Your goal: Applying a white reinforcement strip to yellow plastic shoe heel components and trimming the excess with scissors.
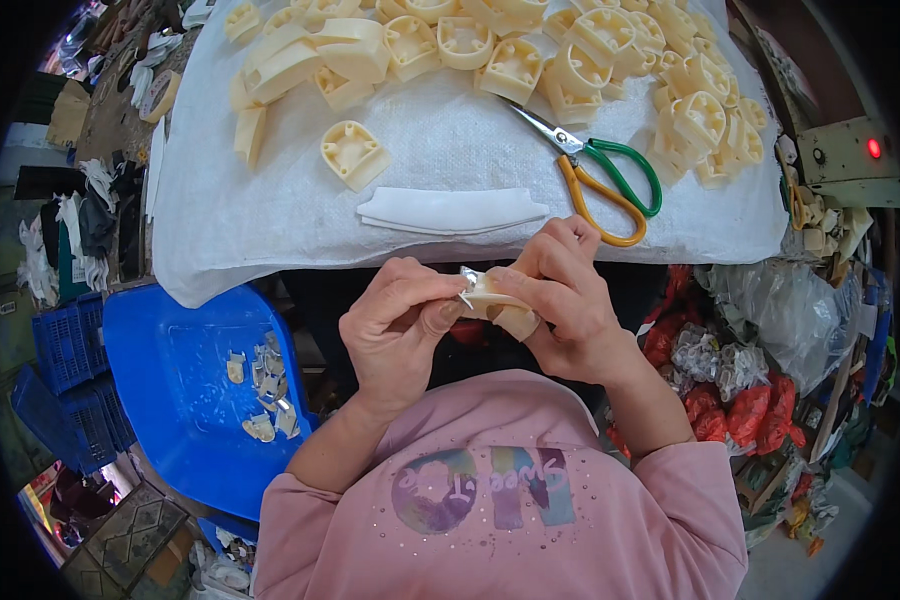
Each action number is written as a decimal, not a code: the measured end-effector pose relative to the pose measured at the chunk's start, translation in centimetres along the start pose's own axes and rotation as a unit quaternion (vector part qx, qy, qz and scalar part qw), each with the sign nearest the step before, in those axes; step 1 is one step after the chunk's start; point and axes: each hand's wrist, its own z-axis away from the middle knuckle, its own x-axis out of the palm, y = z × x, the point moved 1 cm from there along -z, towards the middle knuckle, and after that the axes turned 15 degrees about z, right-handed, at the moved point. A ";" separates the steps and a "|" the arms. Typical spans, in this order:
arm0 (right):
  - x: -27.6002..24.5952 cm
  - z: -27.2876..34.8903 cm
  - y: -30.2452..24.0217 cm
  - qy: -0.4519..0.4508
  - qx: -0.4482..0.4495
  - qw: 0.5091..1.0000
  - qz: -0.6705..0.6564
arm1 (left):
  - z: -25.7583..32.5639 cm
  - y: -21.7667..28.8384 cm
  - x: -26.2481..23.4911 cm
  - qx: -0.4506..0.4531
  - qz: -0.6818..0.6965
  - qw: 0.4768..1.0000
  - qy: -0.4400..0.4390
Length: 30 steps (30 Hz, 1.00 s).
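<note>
"In front of the pink shirt (470, 420), where are the hands?"

"Near the surface's (270, 215) closest edge. The left hand (395, 325) is pinched on a small shiny piece (468, 281); the right hand (570, 305) is clamped around a cream part (515, 320) beside it. Fingers curl inward, forearms slanting up from below."

"Anything in the way?"

"Just beyond, white strips (450, 210) and scissors (567, 140), their orange loop near the right hand. Farther lie a lone cream piece (353, 155) and a heap of others (460, 40)."

"And to the sides?"

"Left, a blue tub (185, 420) holding small pieces (270, 370); right, red bags (755, 415)."
</note>
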 end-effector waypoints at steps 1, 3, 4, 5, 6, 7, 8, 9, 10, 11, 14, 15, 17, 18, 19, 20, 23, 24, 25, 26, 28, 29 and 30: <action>0.0 0.1 0.0 -0.006 0.002 1.000 -0.015 | -0.2 0.3 0.1 0.022 -0.037 0.999 -0.021; -0.1 0.2 0.1 -0.012 0.005 0.999 -0.030 | -0.6 0.8 0.3 0.044 -0.072 0.995 -0.043; 0.0 0.2 0.2 -0.013 0.008 0.999 -0.047 | -0.8 0.9 0.4 0.051 -0.096 0.993 -0.052; 0.0 0.3 0.2 -0.014 0.010 0.998 -0.065 | -0.9 1.0 0.5 0.057 -0.119 0.989 -0.062; 0.0 0.3 0.3 -0.015 0.013 0.998 -0.062 | -1.0 0.9 0.5 0.056 -0.115 0.990 -0.064; 0.0 0.4 0.3 -0.023 0.014 0.998 -0.062 | -1.0 1.0 0.6 0.073 -0.149 0.983 -0.074; 0.0 0.4 0.3 -0.031 0.015 0.997 -0.063 | -1.0 1.0 0.7 0.089 -0.182 0.976 -0.085; -0.1 0.5 0.3 -0.032 0.016 0.997 -0.063 | -1.1 1.0 0.8 0.089 -0.181 0.976 -0.085; -0.1 0.5 0.3 -0.044 0.017 0.997 -0.065 | -1.3 1.1 0.9 0.119 -0.215 0.964 -0.102; -0.1 0.5 0.3 -0.057 0.018 0.996 -0.067 | -1.4 1.1 1.0 0.148 -0.248 0.950 -0.118; -0.1 0.6 0.2 -0.062 0.020 0.996 -0.057 | -1.8 0.8 1.0 0.209 -0.279 0.927 -0.137; -0.1 0.6 0.1 -0.062 0.019 0.996 -0.057 | -2.0 0.7 1.1 0.209 -0.279 0.927 -0.136; -0.2 0.5 0.1 -0.075 0.027 0.996 -0.049 | -2.2 0.6 1.2 0.230 -0.298 0.914 -0.154; -0.2 0.5 0.0 -0.076 0.026 0.996 -0.049 | -2.3 0.6 1.2 0.230 -0.298 0.914 -0.153; -0.2 0.5 0.0 -0.091 0.018 0.994 -0.057 | -2.4 0.7 1.2 0.221 -0.282 0.920 -0.159; -0.2 0.5 -0.1 -0.105 0.009 0.992 -0.064 | -2.4 0.7 1.2 0.211 -0.266 0.926 -0.166; -0.2 0.4 0.0 -0.114 0.001 0.992 -0.061 | -1.5 0.4 1.2 0.076 -0.238 0.965 -0.081; -0.3 0.3 0.1 -0.115 0.002 0.992 -0.060 | -1.4 0.5 1.2 0.076 -0.237 0.965 -0.081; -0.4 0.1 0.3 -0.087 0.005 0.995 -0.050 | -1.4 0.5 1.3 0.003 -0.089 0.994 -0.068; -0.5 0.0 0.5 -0.059 0.008 0.997 -0.039 | -1.4 0.5 1.4 -0.069 0.062 0.994 -0.053; -0.7 -0.2 0.7 -0.043 0.001 0.999 -0.030 | -1.5 0.7 1.0 0.012 -0.031 0.996 -0.083; -0.7 -0.3 0.7 -0.026 -0.007 0.999 -0.021 | -1.5 0.8 0.9 0.093 -0.123 0.982 -0.112; -0.7 -0.3 0.6 -0.027 -0.007 0.999 -0.020 | -1.3 0.3 0.7 0.133 -0.143 0.974 -0.112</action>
